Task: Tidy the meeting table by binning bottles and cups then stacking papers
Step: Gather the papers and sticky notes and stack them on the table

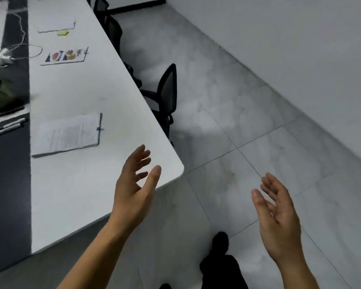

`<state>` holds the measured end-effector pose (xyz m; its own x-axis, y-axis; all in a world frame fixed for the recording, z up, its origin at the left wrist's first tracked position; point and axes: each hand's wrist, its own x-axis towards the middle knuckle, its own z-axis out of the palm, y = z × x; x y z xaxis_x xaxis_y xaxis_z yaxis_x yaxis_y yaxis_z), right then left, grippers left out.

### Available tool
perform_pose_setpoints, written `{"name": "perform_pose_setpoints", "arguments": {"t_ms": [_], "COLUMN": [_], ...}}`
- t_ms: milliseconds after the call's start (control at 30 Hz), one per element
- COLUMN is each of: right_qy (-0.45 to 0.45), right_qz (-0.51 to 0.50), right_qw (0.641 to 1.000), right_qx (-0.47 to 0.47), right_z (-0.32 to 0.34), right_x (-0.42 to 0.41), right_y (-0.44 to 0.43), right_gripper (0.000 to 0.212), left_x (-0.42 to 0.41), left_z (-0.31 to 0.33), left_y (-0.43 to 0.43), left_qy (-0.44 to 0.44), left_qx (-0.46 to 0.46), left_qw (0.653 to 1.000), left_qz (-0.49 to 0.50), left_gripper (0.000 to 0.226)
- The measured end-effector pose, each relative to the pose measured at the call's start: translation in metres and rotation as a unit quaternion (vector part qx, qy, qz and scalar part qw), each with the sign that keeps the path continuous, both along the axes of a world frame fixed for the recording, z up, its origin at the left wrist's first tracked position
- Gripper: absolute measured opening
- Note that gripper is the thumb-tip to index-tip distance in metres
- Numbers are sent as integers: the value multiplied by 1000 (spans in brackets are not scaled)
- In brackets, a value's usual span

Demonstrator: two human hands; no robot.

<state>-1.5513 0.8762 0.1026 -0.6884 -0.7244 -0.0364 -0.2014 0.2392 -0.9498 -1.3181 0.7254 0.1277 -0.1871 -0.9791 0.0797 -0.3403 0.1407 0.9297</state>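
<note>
Both hands hang empty, fingers spread: my left hand [133, 190] over the table [75, 184] corner, right hand [277, 215] above floor. Papers [66, 134] lie just beyond my left hand.

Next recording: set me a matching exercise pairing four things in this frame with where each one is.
Things:
1. left hand
2. right hand
3. clipped papers
4. sheet with coloured pictures

Places:
A. farther up the table, near a white cable
B. open, above the floor tiles, clear of the table
C. open, over the table's near corner
D. flat on the table, just ahead of the left hand, beside two pens

Pairs: 1-C, 2-B, 3-D, 4-A
</note>
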Motion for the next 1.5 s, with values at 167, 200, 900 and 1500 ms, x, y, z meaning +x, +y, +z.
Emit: {"name": "perform_pose_setpoints", "arguments": {"t_ms": [167,200,900,1500], "right_qy": [-34,-37,53,-24], "right_qz": [-13,-1,180,318], "right_qw": [999,999,982,948], "right_qx": [5,11,36,22], "right_z": [-36,-37,6,-21], "right_x": [-122,-148,-465,-455], "right_y": [-108,-132,-766,-1342], "right_gripper": [57,58,50,47], "left_x": [-133,-157,-396,-398], "left_z": [-31,-35,-38,-26], "left_y": [-102,-119,-652,-1134], "left_qy": [-19,-18,75,14], "left_qx": [12,23,52,60], "left_qw": [1000,1000,976,946], "left_qz": [-19,-8,200,320], "left_gripper": [50,48,52,56]}}
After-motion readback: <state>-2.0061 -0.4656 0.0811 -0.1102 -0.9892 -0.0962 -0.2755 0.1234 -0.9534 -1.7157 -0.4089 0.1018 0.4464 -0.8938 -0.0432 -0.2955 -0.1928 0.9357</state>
